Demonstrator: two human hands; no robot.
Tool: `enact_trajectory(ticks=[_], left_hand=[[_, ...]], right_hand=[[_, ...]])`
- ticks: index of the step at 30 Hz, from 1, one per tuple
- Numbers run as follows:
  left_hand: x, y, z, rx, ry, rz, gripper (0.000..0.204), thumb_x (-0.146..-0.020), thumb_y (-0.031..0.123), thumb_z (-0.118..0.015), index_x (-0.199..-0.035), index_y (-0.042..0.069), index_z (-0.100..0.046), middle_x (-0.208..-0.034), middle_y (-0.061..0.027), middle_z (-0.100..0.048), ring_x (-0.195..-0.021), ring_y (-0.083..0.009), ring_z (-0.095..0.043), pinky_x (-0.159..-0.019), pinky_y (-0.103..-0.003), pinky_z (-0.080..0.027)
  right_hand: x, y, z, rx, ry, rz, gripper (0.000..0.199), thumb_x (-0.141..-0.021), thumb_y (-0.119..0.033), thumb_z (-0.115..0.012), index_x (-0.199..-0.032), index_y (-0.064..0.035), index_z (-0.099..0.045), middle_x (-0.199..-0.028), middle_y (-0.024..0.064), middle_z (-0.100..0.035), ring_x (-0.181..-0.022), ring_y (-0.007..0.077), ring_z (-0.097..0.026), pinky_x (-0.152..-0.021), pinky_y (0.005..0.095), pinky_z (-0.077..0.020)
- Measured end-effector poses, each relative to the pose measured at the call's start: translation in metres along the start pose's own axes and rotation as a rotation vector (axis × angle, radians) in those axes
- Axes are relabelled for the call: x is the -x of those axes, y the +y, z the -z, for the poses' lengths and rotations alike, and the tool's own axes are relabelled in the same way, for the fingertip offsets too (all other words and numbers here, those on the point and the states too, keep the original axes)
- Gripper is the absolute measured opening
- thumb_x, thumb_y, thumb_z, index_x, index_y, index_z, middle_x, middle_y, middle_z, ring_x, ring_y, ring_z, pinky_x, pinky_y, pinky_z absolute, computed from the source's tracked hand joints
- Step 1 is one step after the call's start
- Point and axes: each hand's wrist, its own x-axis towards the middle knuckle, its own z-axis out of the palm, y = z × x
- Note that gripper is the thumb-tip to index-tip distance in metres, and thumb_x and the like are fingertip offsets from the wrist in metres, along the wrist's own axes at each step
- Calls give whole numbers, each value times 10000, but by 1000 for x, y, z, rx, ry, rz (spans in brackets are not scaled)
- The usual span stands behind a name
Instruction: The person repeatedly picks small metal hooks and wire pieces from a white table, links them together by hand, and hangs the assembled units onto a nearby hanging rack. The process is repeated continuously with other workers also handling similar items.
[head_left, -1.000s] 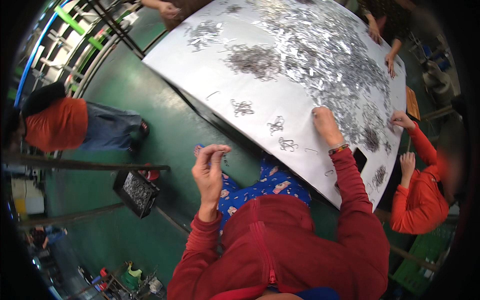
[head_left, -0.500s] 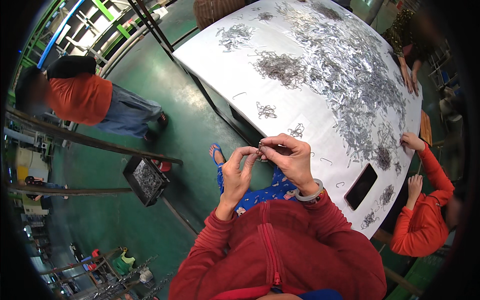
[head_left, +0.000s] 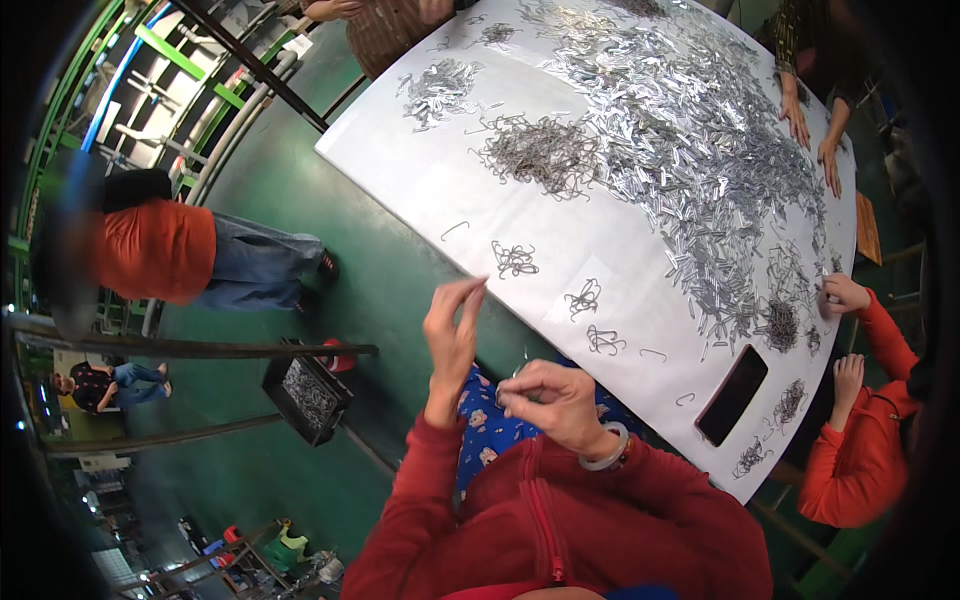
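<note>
Left hand [head_left: 450, 338] and right hand [head_left: 556, 402] have come apart since half a second ago, when their fingertips were meeting. Right thumb and fingers are pinching a small shiny bit [head_left: 501, 398], too blurry to name; the left fingertips are bunched close, can't tell if they've got anything. Just past them, little clusters of bent wire [head_left: 514, 261] sit on the white tabletop [head_left: 420, 170], phone [head_left: 732, 395] off to the right. Further out, a dark wire pile [head_left: 541, 155] borders loads of silvery metal pieces [head_left: 690, 170].
</note>
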Motion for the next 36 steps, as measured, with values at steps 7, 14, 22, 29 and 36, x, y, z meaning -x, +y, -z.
enact_trajectory(ticks=[7, 14, 22, 29, 36], left_hand=[[-149, -52, -117, -479, -410, -574, 117, -795, 93, -691, -906, 109, -726, -840, -53, -589, -878, -249, -551, -774, -362, -464], [-188, -59, -130, -788, -537, -684, 89, -796, 148, -668, -854, 106, -720, -835, -54, -611, -922, -263, -555, -819, -400, -457], [-186, -70, -78, -148, -529, 238, 144, -870, 116, -655, -881, -21, -697, -730, -82, -682, -677, -151, -645, -635, -293, -516], [-169, -71, -61, 135, -545, 393, 214, -911, 180, -654, -1018, -5, -658, -909, -69, -676, -803, -140, -640, -706, -277, -525], [-127, -21, -28, 332, -605, 417, 250, -933, 221, -628, -1057, 7, -595, -919, -78, -653, -856, -160, -641, -729, -297, -530]], right_hand=[[4, 5, 1, -51, -44, 8, 133, -813, 91, -670, -937, 45, -687, -849, 78, -672, -720, 100, -654, -662, 214, -537], [1, 2, 1, 124, -98, 63, 165, -800, 102, -674, -954, 47, -696, -864, 79, -657, -779, 109, -632, -685, 229, -523], [8, -4, -7, -12, -57, 45, 147, -816, 96, -662, -953, 49, -683, -875, 57, -644, -786, 74, -631, -708, 197, -530], [18, -6, -12, 41, -94, 45, 177, -804, 132, -652, -963, 57, -676, -895, 94, -637, -806, 125, -643, -721, 226, -539], [16, -9, -15, 87, -90, 96, 173, -795, 133, -652, -947, 55, -681, -878, 98, -637, -779, 130, -639, -706, 231, -539]])
